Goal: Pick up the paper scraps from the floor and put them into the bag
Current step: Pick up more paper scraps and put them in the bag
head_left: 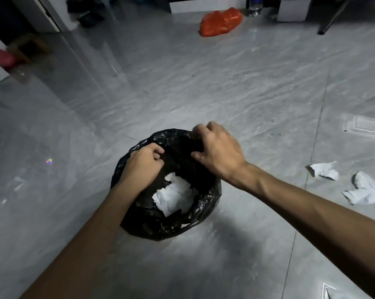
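Now, bag: the black plastic bag (167, 212) sits on the grey tiled floor (203, 87), its mouth spread wide and facing up, probably so scraps can drop straight in.
Scraps inside: white paper scraps (173, 196) already lie in the bottom of the bag, so part of the job looks done.
Left hand: the left hand (142, 164) is clenched on the near-left rim of the bag, pinching the plastic, apparently to keep that side from folding shut.
Right hand: the right hand (217, 151) curls its fingers over the far rim and grips the plastic there; something pale shows at its fingertips, too blurred to name.
Scraps left: three or so torn white paper pieces (364, 188) lie on the floor well to the right of the bag, untouched.
Judgement: both hands seem busy widening the opening before the next pickup on the right.
Surroundings: an orange plastic bag (221, 21) rests far across the floor, beside a plastic bottle (254, 6).
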Available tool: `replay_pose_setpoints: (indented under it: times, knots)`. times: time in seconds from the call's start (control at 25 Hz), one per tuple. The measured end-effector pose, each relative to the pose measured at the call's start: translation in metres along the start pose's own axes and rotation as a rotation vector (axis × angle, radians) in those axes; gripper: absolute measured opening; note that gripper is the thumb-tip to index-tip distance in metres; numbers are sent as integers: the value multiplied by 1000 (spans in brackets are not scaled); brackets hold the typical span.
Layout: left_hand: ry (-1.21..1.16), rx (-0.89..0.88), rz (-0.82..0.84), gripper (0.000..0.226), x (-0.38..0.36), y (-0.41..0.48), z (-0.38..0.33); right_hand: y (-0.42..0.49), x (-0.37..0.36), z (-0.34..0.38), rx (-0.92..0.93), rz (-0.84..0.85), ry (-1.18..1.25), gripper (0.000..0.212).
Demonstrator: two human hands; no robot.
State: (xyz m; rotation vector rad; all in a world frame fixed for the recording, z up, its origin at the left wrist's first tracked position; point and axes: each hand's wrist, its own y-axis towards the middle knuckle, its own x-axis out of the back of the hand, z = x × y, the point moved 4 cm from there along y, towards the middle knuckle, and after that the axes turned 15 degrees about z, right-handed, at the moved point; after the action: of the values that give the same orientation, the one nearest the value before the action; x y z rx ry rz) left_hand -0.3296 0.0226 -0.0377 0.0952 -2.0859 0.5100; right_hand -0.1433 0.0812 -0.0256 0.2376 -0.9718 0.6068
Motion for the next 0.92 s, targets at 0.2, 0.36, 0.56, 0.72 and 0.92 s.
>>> replay_pose_setpoints:
  times: [0.2,0.36,0.56,0.72,0.92]
  knots:
    - [-17,-93,51,21,-15,3,-38,-8,-19,-42,-283,273,207,26]
    - [-12,-210,103,11,-37,2,-93,-30,20,-88,-344,146,192,25]
    - [-8,-421,205,12,-76,-11,-194,-78,53,-133,-378,161,386,23]
    - [45,-565,307,17,-112,-31,-268,-119,67,-161,-346,184,613,13]
    - [62,-633,573,19,-178,-60,-312,-214,65,-244,-530,291,259,30]
